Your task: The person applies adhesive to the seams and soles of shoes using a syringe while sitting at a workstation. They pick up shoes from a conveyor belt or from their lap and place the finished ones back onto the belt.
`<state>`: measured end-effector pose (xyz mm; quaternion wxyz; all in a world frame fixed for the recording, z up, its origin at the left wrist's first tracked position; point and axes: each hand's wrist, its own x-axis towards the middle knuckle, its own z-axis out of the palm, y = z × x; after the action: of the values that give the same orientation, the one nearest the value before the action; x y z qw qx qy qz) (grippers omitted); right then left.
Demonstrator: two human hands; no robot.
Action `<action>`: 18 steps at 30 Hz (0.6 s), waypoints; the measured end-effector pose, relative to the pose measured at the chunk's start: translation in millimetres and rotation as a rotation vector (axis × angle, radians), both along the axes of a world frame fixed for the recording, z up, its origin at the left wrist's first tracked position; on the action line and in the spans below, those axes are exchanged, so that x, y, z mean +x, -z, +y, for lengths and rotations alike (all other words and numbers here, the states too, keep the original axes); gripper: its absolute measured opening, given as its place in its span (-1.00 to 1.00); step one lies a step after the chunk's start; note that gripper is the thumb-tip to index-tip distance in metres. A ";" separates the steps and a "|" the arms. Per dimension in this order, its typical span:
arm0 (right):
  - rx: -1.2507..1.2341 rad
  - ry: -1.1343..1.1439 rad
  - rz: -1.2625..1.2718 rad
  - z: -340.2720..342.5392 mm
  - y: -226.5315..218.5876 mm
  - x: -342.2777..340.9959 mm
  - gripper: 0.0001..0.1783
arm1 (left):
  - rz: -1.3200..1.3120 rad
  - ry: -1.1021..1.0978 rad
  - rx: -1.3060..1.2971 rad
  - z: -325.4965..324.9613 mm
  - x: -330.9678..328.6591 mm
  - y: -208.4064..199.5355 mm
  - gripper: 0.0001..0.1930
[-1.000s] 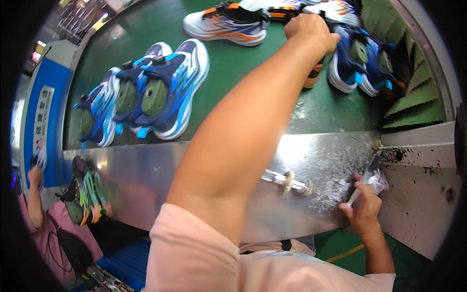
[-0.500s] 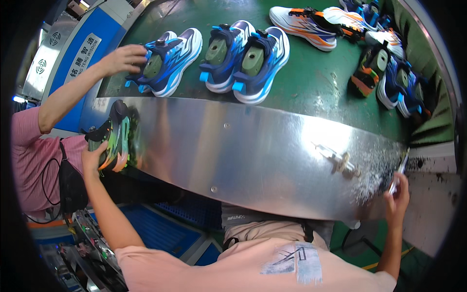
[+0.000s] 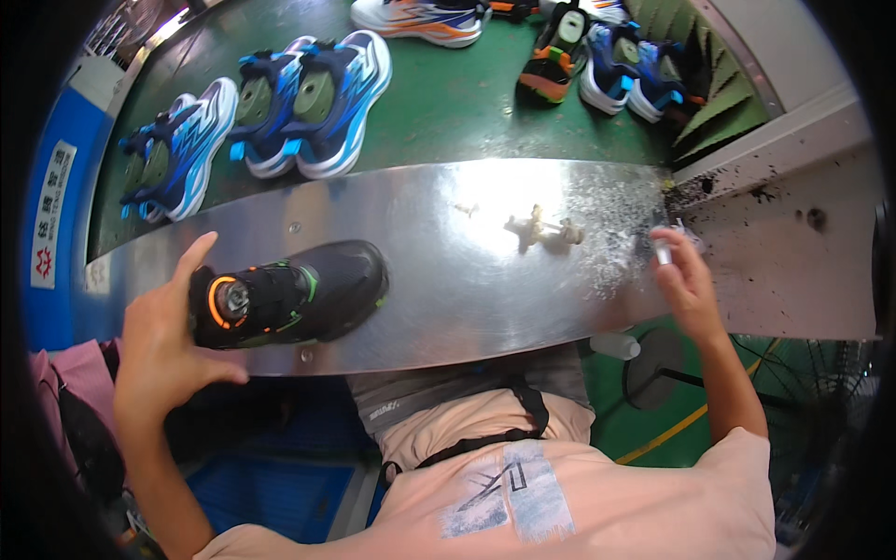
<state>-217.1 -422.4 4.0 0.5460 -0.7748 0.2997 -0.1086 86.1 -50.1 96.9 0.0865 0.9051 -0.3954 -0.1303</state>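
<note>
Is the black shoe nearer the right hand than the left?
No, the black shoe has its heel between the thumb and fingers of the left hand.

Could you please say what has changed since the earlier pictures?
The black shoe with green and orange trim has moved rightward over the shiny metal ledge; the left hand, gripping it earlier, now spreads open around its heel. The right hand still holds a slim whitish tool.

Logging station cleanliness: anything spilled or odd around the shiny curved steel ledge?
Yes: loose white crumbs litter the shiny steel ledge by the right hand, and black specks mar the pale flat panel beside the ledge. Both look like unswept residue; what they are, I can't tell.
</note>
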 end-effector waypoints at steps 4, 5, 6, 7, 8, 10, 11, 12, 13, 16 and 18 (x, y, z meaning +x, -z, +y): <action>0.006 -0.081 -0.012 -2.7 8.8 -2.3 -0.64 | -0.028 0.021 -0.094 -37.3 3.5 10.6 -0.47; -0.105 -0.053 0.006 -0.9 5.6 -1.6 -0.63 | -0.130 0.194 -0.233 -32.9 -2.7 16.0 -0.54; -0.162 -0.015 0.038 3.6 0.8 0.3 -0.59 | -0.320 0.363 -0.451 -28.0 -11.1 26.6 -0.62; -0.096 -0.017 0.110 8.9 -6.3 5.2 -0.54 | -0.379 0.366 -0.482 -19.5 -23.2 36.7 -0.69; -0.052 -0.063 0.053 16.7 -12.7 13.6 -0.48 | -0.484 0.429 -0.461 -9.9 -37.0 47.4 -0.76; 0.207 -0.127 -0.071 35.3 -40.6 32.4 -0.34 | -0.483 0.365 -0.538 3.3 -62.2 71.8 -0.84; 0.328 -0.048 -0.074 45.2 -55.3 46.8 -0.26 | -0.489 0.331 -0.551 8.9 -71.0 80.8 -0.87; 0.496 -0.112 -0.231 57.3 -63.3 65.1 -0.18 | -0.498 0.291 -0.572 12.4 -76.7 88.9 -0.89; 0.545 -0.151 -0.265 69.6 -71.7 83.8 -0.11 | -0.504 0.229 -0.631 14.7 -81.9 95.0 -0.90; 0.807 -0.519 -0.283 109.6 -75.4 144.5 -0.14 | -0.523 0.217 -0.573 18.8 -86.1 101.0 -0.90; 0.896 -0.641 -0.118 137.0 -71.6 177.0 -0.14 | -0.511 0.220 -0.542 21.1 -86.0 99.4 -0.89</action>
<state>-40.1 -285.5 75.6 0.8438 -0.5116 0.0349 0.1581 0.1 -29.0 -2.6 0.2068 0.8049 -0.5190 0.2003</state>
